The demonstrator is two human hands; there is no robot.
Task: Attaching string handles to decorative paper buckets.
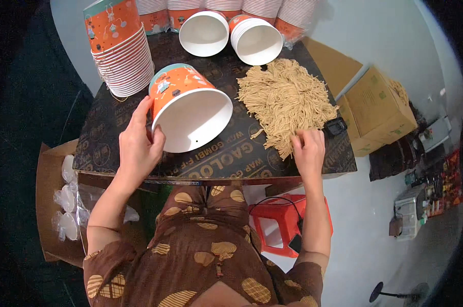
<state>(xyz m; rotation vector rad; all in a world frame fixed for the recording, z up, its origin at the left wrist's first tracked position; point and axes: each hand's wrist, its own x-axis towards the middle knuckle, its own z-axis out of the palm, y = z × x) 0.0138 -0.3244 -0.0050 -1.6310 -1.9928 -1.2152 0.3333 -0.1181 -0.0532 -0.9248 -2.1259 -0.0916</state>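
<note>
Head view. I see the left hand [139, 146] gripping the rim of an orange paper bucket [188, 107] tilted on its side on the dark table [216, 163]. The right hand [309, 152], fingers curled, pinches strands at the near edge of the noodle pile [285, 100]. Beyond stand stacked buckets [121, 56].

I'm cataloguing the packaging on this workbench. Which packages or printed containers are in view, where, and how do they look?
Paper bucket: tipped in the left hand; orange, teal rim, white inside.
Bucket stack: table's far left, same print.
Cardboard box: right of the table, plain brown.
Cup sleeves: lower-left carton, clear plastic.
</note>
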